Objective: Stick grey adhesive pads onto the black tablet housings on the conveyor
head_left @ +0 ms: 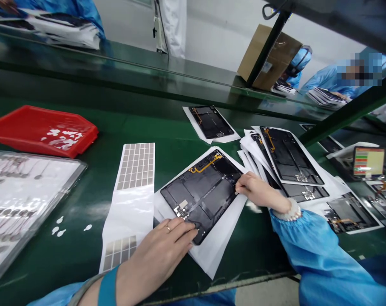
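A black tablet back cover point(208, 195) with an orange flex cable point(205, 165) and a small circuit board point(180, 210) lies tilted on white paper point(212, 259) in front of me. My left hand point(163, 246) rests on its near left corner, the fingers stretched out over the edge. At the cover's right edge, my right hand point(255, 189) has thumb and fingers pinched together. A tiny pale spot shows under those fingertips; what they hold is too small to make out. To the left lies a sheet of grey square stickers point(136, 165) on white backing.
A red bin point(43, 131) with white scraps and a clear tray of wired round parts point(17, 212) sit left. More covers are stacked on paper point(290, 155) at right; another cover point(210, 122) lies behind. A green post point(349, 110) slants across the right. Co-workers sit beyond.
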Demonstrator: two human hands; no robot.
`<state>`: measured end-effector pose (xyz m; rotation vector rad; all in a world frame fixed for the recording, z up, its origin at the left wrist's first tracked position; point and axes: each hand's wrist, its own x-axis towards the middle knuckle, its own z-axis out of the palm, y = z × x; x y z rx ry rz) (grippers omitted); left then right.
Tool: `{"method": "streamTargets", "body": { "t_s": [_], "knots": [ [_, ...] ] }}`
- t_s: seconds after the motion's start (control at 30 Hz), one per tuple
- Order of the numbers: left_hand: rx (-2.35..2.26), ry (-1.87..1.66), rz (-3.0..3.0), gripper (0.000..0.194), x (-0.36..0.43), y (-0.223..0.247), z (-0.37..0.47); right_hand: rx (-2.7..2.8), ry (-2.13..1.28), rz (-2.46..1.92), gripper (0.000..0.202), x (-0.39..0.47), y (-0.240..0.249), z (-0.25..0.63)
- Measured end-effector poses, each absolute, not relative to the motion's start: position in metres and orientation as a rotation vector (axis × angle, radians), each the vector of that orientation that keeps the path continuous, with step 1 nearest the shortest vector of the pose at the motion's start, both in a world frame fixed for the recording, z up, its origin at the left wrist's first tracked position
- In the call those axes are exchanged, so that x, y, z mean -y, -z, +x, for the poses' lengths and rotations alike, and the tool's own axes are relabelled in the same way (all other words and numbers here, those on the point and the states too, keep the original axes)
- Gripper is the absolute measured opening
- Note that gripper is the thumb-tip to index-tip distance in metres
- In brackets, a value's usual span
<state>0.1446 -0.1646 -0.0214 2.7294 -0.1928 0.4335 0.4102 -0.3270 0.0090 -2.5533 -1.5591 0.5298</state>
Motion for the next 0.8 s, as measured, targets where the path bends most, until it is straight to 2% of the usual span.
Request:
{"method": "streamTargets", "body": {
  "t_s": [0.17,0.3,0.4,0.5,0.63,0.8],
  "knots": [
    [0.192,-0.444,2.708,0.034,0.165,0.024,0.144,1.693,-0.468,-2.707,0.020,0.321,-0.015,0.406],
    [0.183,-0.457,2.694,0.034,0.164,0.024,0.144,1.787,-0.179,-2.864,0.015,0.320,-0.015,0.393],
    [0.189,-0.446,2.693,0.033,0.163,0.022,0.144,1.969,0.060,-2.845,0.015,0.319,-0.014,0.384],
    [0.196,-0.437,2.705,0.032,0.163,0.022,0.144,2.093,0.055,-2.755,0.017,0.318,-0.018,0.387],
    [0.262,-0.452,2.764,0.033,0.161,0.026,0.141,1.806,-0.296,-2.733,0.012,0.315,-0.026,0.409],
    [0.327,-0.499,2.847,0.042,0.160,0.032,0.140,1.279,0.077,-3.041,0.028,0.304,-0.015,0.439]
  ]
}}
